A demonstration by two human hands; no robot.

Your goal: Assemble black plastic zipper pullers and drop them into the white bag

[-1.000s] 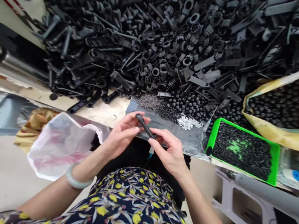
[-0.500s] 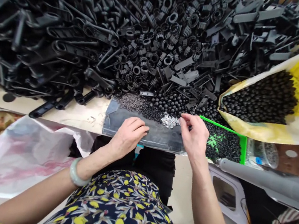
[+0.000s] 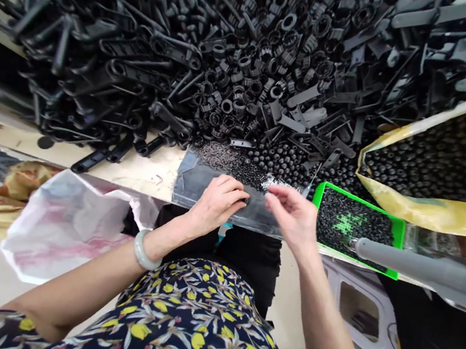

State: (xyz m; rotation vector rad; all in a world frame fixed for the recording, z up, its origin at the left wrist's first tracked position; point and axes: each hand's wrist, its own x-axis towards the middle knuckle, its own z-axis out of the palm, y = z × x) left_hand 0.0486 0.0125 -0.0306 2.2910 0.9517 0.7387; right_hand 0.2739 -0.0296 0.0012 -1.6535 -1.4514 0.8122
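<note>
While the left hand (image 3: 218, 203) pinched a black part (image 3: 246, 201), probably light, stiff, best gripped by its sides, the right hand (image 3: 295, 217) sat nearly closed, contents unclear.

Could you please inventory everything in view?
Bench: one, pale wood, middle
Mat: one, dark, bench front
Levers: many, black, left
Rings: many, black, back centre
Flat parts: many, grey, back right
Grains: many, brownish, mat's edge
Pins: many, silver, mat's edge
Tray: one, green, right
Bits: many, black and green, in tray
Yellow bag: one, yellow, right
Beads: many, black, in yellow bag, behind mat
Tool: one, silvery, by tray
Bar: one, grey, overlapping tray
Frame: one, whitish, lower right
White bag: one, white, lower left
Shirt: one, navy floral, bottom
Bracelet: one, pale green, left wrist
Left hand: one, over mat, pinching dark piece
Right hand: one, beside pins
</note>
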